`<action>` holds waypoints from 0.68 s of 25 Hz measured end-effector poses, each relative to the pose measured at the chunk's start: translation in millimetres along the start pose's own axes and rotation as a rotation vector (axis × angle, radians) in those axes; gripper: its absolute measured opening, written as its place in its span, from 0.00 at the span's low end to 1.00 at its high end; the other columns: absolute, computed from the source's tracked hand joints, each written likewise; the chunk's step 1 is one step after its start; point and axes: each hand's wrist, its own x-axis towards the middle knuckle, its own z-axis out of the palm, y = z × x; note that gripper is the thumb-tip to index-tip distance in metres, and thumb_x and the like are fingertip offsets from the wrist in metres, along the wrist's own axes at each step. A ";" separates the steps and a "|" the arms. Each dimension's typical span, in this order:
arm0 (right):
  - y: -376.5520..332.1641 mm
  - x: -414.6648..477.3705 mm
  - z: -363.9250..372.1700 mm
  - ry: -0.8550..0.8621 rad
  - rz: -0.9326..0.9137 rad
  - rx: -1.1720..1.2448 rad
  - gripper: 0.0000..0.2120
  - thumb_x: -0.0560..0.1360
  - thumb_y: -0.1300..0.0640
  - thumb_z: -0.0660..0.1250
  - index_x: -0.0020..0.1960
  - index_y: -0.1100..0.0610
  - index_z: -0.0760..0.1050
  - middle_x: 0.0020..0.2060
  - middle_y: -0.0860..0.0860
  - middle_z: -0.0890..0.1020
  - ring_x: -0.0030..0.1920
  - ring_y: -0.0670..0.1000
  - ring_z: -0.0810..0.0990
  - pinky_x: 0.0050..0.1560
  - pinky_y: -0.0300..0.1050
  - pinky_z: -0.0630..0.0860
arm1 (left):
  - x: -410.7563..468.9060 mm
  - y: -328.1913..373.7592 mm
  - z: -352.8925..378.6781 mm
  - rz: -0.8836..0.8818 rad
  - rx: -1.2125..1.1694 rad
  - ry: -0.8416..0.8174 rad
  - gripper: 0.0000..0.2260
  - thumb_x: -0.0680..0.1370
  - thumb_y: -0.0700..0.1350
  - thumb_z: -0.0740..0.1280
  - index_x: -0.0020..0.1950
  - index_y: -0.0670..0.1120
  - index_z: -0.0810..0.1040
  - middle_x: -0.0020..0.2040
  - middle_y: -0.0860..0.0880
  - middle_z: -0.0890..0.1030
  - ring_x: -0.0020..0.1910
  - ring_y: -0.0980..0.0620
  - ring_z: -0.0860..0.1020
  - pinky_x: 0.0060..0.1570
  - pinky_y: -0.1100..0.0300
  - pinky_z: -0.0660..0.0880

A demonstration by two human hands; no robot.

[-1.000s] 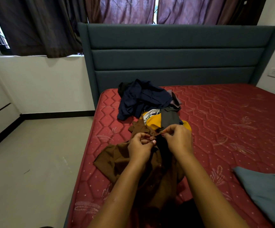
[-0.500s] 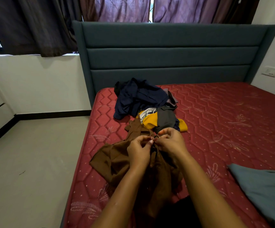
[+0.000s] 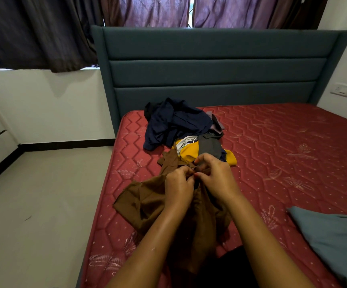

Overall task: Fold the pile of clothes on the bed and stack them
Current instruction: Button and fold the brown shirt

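Both hands, left hand (image 3: pixel 178 189) and right hand (image 3: pixel 215 179), pinched the brown garment (image 3: pixel 145 201) lying on the near left of the red mattress (image 3: pixel 282 163), pile of clothes (image 3: pixel 180 125) just beyond

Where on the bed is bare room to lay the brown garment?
Bare mattress lies right of the clothes pile, between the headboard and the grey-blue cloth. The left side is crowded: pile, brown garment, left hand, right hand.

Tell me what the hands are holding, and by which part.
The left hand and right hand both pinch the crumpled brown fabric garment at one bunched spot near its far end.
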 end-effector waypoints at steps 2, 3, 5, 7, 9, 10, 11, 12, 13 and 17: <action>1.9 4.4 -3.3 -0.032 -0.059 -0.079 0.16 0.70 0.66 0.71 0.52 0.49 0.73 0.39 0.47 0.81 0.41 0.47 0.81 0.44 0.49 0.80 | 6.5 -1.9 1.7 0.036 0.043 -0.027 0.04 0.74 0.41 0.68 0.48 0.46 0.82 0.43 0.47 0.84 0.44 0.49 0.81 0.43 0.56 0.76; 1.8 6.5 -5.5 -0.046 -0.087 -0.116 0.17 0.70 0.66 0.70 0.51 0.48 0.71 0.40 0.47 0.81 0.41 0.49 0.81 0.43 0.51 0.79 | 9.2 -2.1 2.5 0.049 0.057 -0.033 0.04 0.74 0.41 0.69 0.48 0.47 0.82 0.43 0.48 0.84 0.44 0.48 0.81 0.43 0.54 0.77; 0.0 10.4 -8.4 -0.082 -0.127 -0.180 0.18 0.71 0.67 0.68 0.51 0.48 0.67 0.40 0.49 0.81 0.42 0.52 0.80 0.42 0.54 0.79 | 12.5 -3.4 3.0 0.057 0.078 -0.025 0.03 0.74 0.43 0.69 0.46 0.49 0.81 0.43 0.49 0.83 0.44 0.48 0.81 0.43 0.52 0.77; -1.7 13.7 -9.7 -0.107 -0.153 -0.232 0.19 0.70 0.67 0.67 0.51 0.48 0.65 0.41 0.51 0.81 0.42 0.55 0.80 0.41 0.56 0.78 | 15.2 -4.7 0.9 0.061 0.130 0.022 0.03 0.73 0.45 0.71 0.45 0.50 0.78 0.44 0.51 0.82 0.44 0.50 0.79 0.40 0.54 0.75; -1.5 15.1 -10.4 -0.124 -0.167 -0.257 0.20 0.70 0.67 0.67 0.51 0.48 0.63 0.42 0.52 0.81 0.42 0.56 0.80 0.41 0.56 0.78 | 17.9 -9.1 -1.0 0.141 0.161 0.049 0.10 0.72 0.44 0.72 0.50 0.50 0.75 0.51 0.52 0.79 0.50 0.51 0.76 0.44 0.56 0.73; -0.1 15.2 -10.7 -0.134 -0.171 -0.259 0.21 0.70 0.67 0.68 0.51 0.48 0.63 0.42 0.53 0.81 0.42 0.56 0.80 0.41 0.56 0.78 | 19.7 -11.6 -1.3 0.206 0.149 0.021 0.15 0.71 0.41 0.72 0.56 0.50 0.75 0.56 0.51 0.77 0.56 0.51 0.74 0.50 0.56 0.72; 1.0 15.2 -11.2 -0.142 -0.174 -0.255 0.21 0.70 0.67 0.68 0.52 0.48 0.63 0.43 0.53 0.81 0.43 0.56 0.81 0.42 0.56 0.78 | 21.5 -14.4 -1.4 0.263 0.132 -0.032 0.21 0.71 0.39 0.71 0.63 0.50 0.73 0.61 0.50 0.75 0.60 0.50 0.72 0.56 0.55 0.71; 3.1 15.3 -11.6 -0.148 -0.178 -0.245 0.21 0.70 0.66 0.69 0.52 0.48 0.63 0.43 0.53 0.81 0.43 0.56 0.81 0.42 0.57 0.78 | 23.1 -17.8 -1.2 0.305 0.102 -0.087 0.24 0.71 0.37 0.70 0.66 0.50 0.73 0.63 0.49 0.75 0.61 0.50 0.71 0.60 0.53 0.71; 4.6 14.8 -12.3 -0.154 -0.180 -0.234 0.21 0.70 0.66 0.69 0.51 0.48 0.63 0.42 0.53 0.81 0.43 0.55 0.81 0.42 0.57 0.79 | 24.4 -21.1 -1.7 0.315 0.052 -0.144 0.24 0.72 0.36 0.70 0.67 0.50 0.74 0.61 0.49 0.77 0.60 0.51 0.73 0.61 0.51 0.72; 7.2 13.6 -12.6 -0.148 -0.185 -0.240 0.19 0.71 0.66 0.69 0.51 0.48 0.64 0.41 0.52 0.81 0.41 0.54 0.81 0.41 0.56 0.79 | 35.0 -24.7 -7.2 0.288 -0.093 -0.305 0.14 0.73 0.36 0.69 0.55 0.50 0.78 0.48 0.52 0.82 0.48 0.54 0.80 0.50 0.50 0.77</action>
